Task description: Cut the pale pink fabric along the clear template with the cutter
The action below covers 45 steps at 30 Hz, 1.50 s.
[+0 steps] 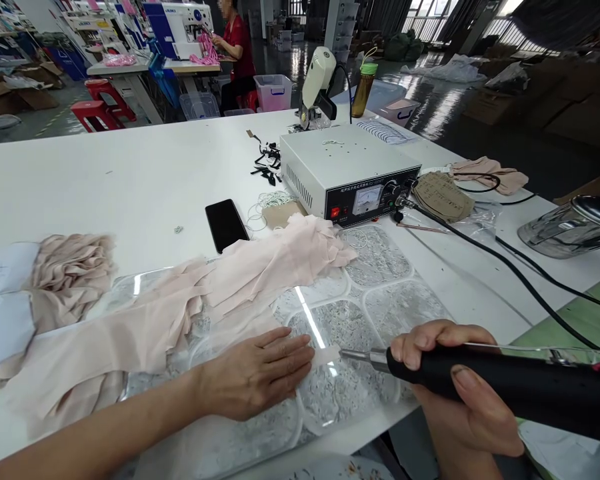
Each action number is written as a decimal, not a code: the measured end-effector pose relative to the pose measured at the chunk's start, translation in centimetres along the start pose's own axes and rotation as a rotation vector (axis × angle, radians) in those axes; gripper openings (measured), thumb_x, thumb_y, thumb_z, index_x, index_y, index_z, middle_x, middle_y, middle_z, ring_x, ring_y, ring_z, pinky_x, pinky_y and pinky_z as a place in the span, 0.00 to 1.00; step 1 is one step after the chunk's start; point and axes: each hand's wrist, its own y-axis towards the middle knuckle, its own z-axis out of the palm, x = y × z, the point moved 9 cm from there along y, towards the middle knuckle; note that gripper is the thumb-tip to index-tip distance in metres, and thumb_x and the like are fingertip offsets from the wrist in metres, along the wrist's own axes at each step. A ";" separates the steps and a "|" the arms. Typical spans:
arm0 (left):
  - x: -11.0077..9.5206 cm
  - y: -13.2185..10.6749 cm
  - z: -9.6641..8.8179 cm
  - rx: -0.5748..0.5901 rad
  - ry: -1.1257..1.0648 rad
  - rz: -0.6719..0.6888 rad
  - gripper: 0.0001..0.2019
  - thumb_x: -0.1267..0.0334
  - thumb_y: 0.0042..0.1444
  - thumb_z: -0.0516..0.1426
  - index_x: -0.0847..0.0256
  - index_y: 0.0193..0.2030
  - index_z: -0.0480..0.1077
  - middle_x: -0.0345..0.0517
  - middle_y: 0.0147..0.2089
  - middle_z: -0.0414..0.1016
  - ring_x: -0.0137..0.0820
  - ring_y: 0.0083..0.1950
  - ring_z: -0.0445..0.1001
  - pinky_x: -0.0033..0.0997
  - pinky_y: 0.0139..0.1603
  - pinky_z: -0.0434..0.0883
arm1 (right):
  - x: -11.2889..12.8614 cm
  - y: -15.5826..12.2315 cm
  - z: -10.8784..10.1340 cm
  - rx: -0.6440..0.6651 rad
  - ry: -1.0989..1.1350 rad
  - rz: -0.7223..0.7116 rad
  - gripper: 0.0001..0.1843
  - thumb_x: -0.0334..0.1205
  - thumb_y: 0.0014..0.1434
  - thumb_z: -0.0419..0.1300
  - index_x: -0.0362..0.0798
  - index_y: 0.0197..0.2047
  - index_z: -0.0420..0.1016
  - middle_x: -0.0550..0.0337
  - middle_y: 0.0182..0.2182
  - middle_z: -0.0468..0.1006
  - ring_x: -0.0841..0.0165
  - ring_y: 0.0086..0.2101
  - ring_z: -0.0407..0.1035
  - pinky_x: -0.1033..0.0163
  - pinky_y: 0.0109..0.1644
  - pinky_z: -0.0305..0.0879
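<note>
My left hand (260, 373) lies flat, fingers stretched out and close together, pressing a thin pale pink fabric piece (326, 355) onto a clear, grey-patterned mat (343, 320). Only a small end of that piece shows beyond my fingertips. My right hand (460, 393) is wrapped round a black handheld ultrasonic tool (510, 383) with a tapered metal tip. This tip points left and is at the edge of the fabric end; whether it touches the cloth I cannot tell. Behind my left hand, a pile of pale pink fabric pieces (280, 260) spreads across the mat.
A grey control box (350, 167) with a dial stands behind the mat, its black cable (500, 273) running right. Nearby are a black phone (226, 225), a glass jar (570, 227), bundled cloth (70, 280) and a bottle (364, 90). A person in red (237, 47) sits at a sewing machine.
</note>
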 end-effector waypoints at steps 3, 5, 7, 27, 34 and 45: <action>-0.1 0.0 0.1 0.004 0.000 0.019 0.16 0.67 0.68 0.50 0.70 0.58 0.68 0.53 0.62 0.68 0.43 0.67 0.60 0.47 0.69 0.59 | 0.0 0.0 0.0 -0.007 -0.003 -0.005 0.06 0.38 0.55 0.58 0.49 0.38 0.72 0.61 0.29 0.70 0.71 0.23 0.67 0.58 0.28 0.69; -0.1 0.0 0.2 0.008 -0.014 0.018 0.16 0.67 0.68 0.49 0.70 0.58 0.68 0.53 0.61 0.69 0.42 0.68 0.60 0.47 0.69 0.59 | -0.1 -0.1 -0.1 -0.010 -0.007 -0.005 0.07 0.38 0.55 0.58 0.49 0.38 0.72 0.60 0.29 0.70 0.70 0.23 0.67 0.57 0.28 0.69; 0.0 -0.1 0.2 0.004 -0.030 0.002 0.16 0.66 0.68 0.49 0.70 0.58 0.68 0.53 0.61 0.69 0.42 0.68 0.59 0.47 0.69 0.58 | 0.0 -0.1 -0.2 -0.016 -0.009 -0.006 0.07 0.38 0.54 0.58 0.49 0.38 0.72 0.60 0.29 0.70 0.70 0.23 0.67 0.57 0.28 0.69; 0.3 -0.2 0.1 -0.011 -0.018 -0.048 0.17 0.62 0.69 0.49 0.71 0.57 0.68 0.53 0.60 0.70 0.43 0.65 0.63 0.47 0.67 0.59 | 0.1 -0.3 -0.5 -0.033 -0.030 0.012 0.06 0.38 0.54 0.58 0.49 0.37 0.72 0.61 0.29 0.70 0.71 0.23 0.66 0.57 0.28 0.69; 0.6 -0.2 0.1 -0.008 -0.061 -0.072 0.16 0.61 0.68 0.50 0.68 0.56 0.69 0.53 0.58 0.72 0.40 0.63 0.65 0.45 0.67 0.59 | 0.3 -0.1 -0.2 -0.039 -0.050 0.003 0.07 0.38 0.52 0.58 0.48 0.36 0.72 0.61 0.28 0.70 0.71 0.22 0.66 0.58 0.27 0.68; 0.5 -0.2 0.2 -0.017 -0.078 -0.052 0.16 0.62 0.68 0.50 0.70 0.56 0.69 0.54 0.58 0.72 0.41 0.63 0.65 0.45 0.66 0.60 | -0.2 -0.5 1.8 0.013 -0.002 0.014 0.08 0.39 0.53 0.58 0.49 0.38 0.71 0.62 0.30 0.69 0.71 0.23 0.66 0.57 0.28 0.68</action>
